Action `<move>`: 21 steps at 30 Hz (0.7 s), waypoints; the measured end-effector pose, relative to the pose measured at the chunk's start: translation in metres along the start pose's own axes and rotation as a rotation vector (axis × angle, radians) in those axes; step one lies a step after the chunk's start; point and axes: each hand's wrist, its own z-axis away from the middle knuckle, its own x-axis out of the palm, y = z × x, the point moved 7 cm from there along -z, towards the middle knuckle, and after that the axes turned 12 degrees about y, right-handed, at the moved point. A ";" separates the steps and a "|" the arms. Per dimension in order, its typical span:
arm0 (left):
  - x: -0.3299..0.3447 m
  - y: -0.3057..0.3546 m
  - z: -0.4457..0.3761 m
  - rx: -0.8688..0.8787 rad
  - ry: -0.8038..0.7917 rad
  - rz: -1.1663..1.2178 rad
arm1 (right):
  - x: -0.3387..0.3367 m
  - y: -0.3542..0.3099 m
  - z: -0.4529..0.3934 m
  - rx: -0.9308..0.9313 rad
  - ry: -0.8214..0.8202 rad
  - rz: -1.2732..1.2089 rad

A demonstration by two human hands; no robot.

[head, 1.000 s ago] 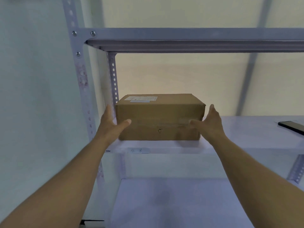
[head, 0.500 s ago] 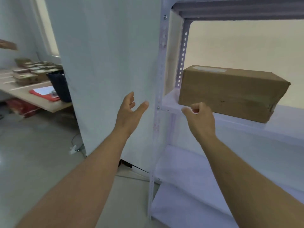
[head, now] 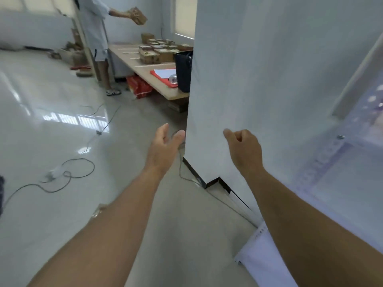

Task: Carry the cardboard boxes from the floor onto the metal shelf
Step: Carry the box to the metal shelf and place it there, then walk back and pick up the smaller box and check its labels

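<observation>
A loose cable (head: 68,175) lies on the glossy floor (head: 41,121). The left hand (head: 163,148) hangs open and empty. The right hand (head: 244,150) is loosely curled, holding nothing. The metal shelf (head: 339,162) stands at far right; cardboard boxes (head: 157,51) sit on a distant table (head: 145,73).

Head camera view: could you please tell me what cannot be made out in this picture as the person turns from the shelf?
- Metal shelf: head view, blurred and cut off by the right edge; no box shows on it.
- Black bag: partly hidden by the white panel.
- Boxes on the table: too small to count.
- Other person: head cut off by the top edge.
- Left hand and right hand: empty.
</observation>
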 end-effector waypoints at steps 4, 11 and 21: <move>-0.065 -0.044 -0.050 -0.074 0.135 -0.049 | 0.099 -0.029 0.010 -0.027 -0.156 0.003; -0.177 -0.116 -0.122 -0.207 0.330 -0.093 | 0.274 -0.086 0.040 -0.081 -0.412 0.007; -0.247 -0.205 -0.177 -0.378 0.454 -0.144 | 0.435 -0.088 0.069 -0.029 -0.629 0.058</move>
